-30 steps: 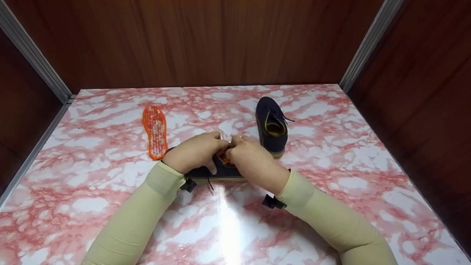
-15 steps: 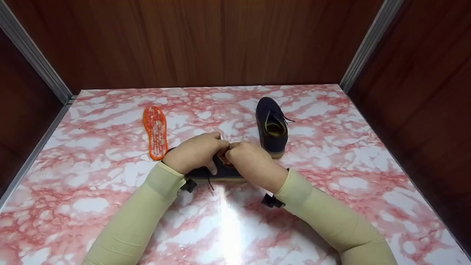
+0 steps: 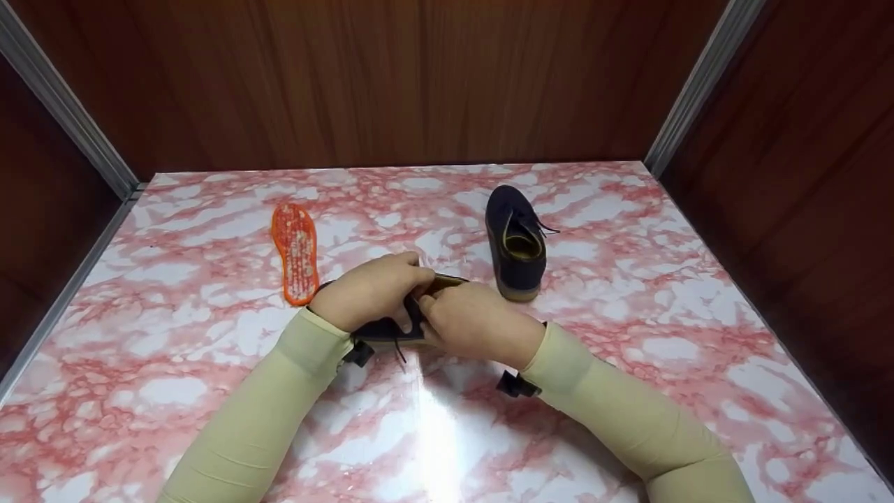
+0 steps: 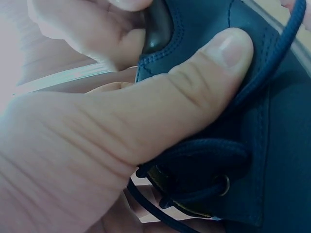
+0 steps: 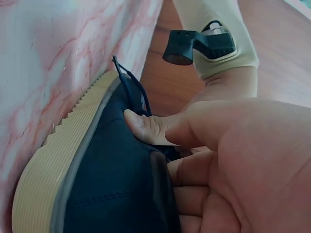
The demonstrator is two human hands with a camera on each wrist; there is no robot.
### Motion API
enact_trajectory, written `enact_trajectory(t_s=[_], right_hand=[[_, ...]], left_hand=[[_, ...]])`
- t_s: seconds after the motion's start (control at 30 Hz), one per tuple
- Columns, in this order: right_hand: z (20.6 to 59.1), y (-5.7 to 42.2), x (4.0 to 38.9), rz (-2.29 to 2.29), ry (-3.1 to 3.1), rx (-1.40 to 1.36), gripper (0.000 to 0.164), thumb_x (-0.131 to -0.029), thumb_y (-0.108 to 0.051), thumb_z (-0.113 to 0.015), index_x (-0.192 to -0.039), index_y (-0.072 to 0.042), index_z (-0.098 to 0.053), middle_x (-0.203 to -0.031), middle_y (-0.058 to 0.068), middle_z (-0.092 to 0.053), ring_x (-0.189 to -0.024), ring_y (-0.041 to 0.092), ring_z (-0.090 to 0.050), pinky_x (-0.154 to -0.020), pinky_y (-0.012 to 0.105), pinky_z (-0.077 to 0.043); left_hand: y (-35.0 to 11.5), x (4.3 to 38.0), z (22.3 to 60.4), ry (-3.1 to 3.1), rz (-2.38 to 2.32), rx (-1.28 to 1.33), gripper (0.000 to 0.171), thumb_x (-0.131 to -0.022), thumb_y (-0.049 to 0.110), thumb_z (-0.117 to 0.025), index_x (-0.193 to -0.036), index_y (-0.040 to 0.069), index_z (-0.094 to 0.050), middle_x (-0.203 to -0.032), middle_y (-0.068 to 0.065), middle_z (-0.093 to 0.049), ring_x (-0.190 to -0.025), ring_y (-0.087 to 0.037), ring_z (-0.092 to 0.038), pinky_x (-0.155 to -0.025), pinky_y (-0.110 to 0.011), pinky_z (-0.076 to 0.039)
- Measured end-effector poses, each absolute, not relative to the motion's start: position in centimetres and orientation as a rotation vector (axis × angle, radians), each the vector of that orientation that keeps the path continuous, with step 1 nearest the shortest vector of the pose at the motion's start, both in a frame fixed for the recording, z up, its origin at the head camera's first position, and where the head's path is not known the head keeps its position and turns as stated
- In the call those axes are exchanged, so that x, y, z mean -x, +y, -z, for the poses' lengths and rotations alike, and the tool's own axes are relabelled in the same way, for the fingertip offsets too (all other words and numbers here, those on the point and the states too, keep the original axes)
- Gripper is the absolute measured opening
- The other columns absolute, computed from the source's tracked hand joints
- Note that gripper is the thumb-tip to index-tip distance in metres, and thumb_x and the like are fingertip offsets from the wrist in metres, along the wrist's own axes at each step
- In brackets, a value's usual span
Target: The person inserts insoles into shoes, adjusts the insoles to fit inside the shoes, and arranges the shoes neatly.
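A dark navy lace-up shoe (image 3: pixel 380 330) lies across the table in front of me, toe to the left. My left hand (image 3: pixel 370 292) grips it over the lacing. In the left wrist view, the left thumb presses on the side beside the laces (image 4: pixel 204 148). My right hand (image 3: pixel 482 323) holds the collar at the opening; in the right wrist view its fingers (image 5: pixel 189 199) go in along the inner edge. Yellow lining shows at the opening. The inside of the shoe is mostly hidden by the hands.
An orange patterned insole (image 3: pixel 296 255) lies on the table to the left. The other navy shoe (image 3: pixel 520 269) stands behind my right hand, toe away from me. Brown wood-look panels (image 3: pixel 391 84) enclose the pink marbled table (image 3: pixel 614 279) at the back and sides.
My right hand has shifted slightly left and toward me along the opening. Orange seen inside the shoe a second ago is out of sight now. The left hand stays nearly still.
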State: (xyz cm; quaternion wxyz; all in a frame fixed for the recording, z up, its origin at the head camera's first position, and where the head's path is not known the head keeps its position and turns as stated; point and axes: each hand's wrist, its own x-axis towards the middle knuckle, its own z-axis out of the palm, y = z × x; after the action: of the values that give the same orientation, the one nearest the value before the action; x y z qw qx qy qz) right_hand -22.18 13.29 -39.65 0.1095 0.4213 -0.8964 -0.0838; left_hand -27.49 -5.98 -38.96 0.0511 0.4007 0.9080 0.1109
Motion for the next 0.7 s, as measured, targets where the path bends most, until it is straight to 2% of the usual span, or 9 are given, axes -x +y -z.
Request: enact_trajectory(t_s=[0.17, 0.33, 0.47, 0.57, 0.7], right_hand=[[39.84, 13.42, 22.22, 0.273, -2.577, -1.259, 0.022, -0.101, -0.029, -0.072, -0.099, -0.007, -0.071, -0.08, 0.005, -0.072, -0.072, 0.025, -0.073, -0.063, 0.043, -0.06], [39.89, 13.44, 22.27, 0.285, -2.582, -1.261, 0.023, -0.102, -0.032, -0.074, -0.099, -0.009, -0.072, -0.085, 0.005, -0.074, -0.077, 0.025, -0.075, -0.067, 0.043, -0.062], [39.9, 13.49, 22.28, 0.271, -2.646, -1.202, 0.024, -0.102, -0.036, -0.074, -0.103, -0.011, -0.075, -0.097, 0.004, -0.078, -0.084, 0.026, -0.077, -0.083, 0.054, -0.062], [39.85, 13.53, 22.26, 0.254, -2.752, -1.133, 0.028, -0.104, -0.04, -0.073, -0.107, -0.013, -0.078, -0.107, 0.004, -0.079, -0.089, 0.028, -0.078, -0.097, 0.069, -0.056], [39.66, 13.48, 22.33, 0.299, -2.856, -1.08, 0.039, -0.104, -0.051, -0.069, -0.106, -0.014, -0.08, -0.113, 0.004, -0.079, -0.092, 0.032, -0.078, -0.106, 0.077, -0.048]], left_hand=[[-5.99, 27.48, 38.92, 2.765, -0.34, -1.219, 0.052, -0.064, 0.01, -0.102, -0.106, 0.015, -0.071, -0.111, -0.01, -0.067, -0.096, -0.025, -0.066, -0.087, -0.045, -0.059], [-6.11, 27.27, 38.98, 2.771, -0.343, -1.233, 0.053, -0.064, 0.012, -0.103, -0.106, 0.015, -0.071, -0.111, -0.009, -0.067, -0.097, -0.026, -0.067, -0.088, -0.045, -0.06], [-6.16, 27.19, 39.07, 2.769, -0.349, -1.236, 0.054, -0.064, 0.014, -0.104, -0.107, 0.016, -0.071, -0.11, -0.009, -0.067, -0.096, -0.026, -0.067, -0.087, -0.045, -0.06], [-6.17, 27.25, 39.07, 2.768, -0.358, -1.241, 0.054, -0.064, 0.015, -0.104, -0.106, 0.016, -0.071, -0.11, -0.009, -0.066, -0.096, -0.025, -0.067, -0.085, -0.044, -0.06], [-6.17, 27.39, 38.9, 2.764, -0.367, -1.241, 0.051, -0.064, 0.014, -0.103, -0.103, 0.016, -0.07, -0.107, -0.008, -0.065, -0.092, -0.024, -0.064, -0.082, -0.042, -0.058]])
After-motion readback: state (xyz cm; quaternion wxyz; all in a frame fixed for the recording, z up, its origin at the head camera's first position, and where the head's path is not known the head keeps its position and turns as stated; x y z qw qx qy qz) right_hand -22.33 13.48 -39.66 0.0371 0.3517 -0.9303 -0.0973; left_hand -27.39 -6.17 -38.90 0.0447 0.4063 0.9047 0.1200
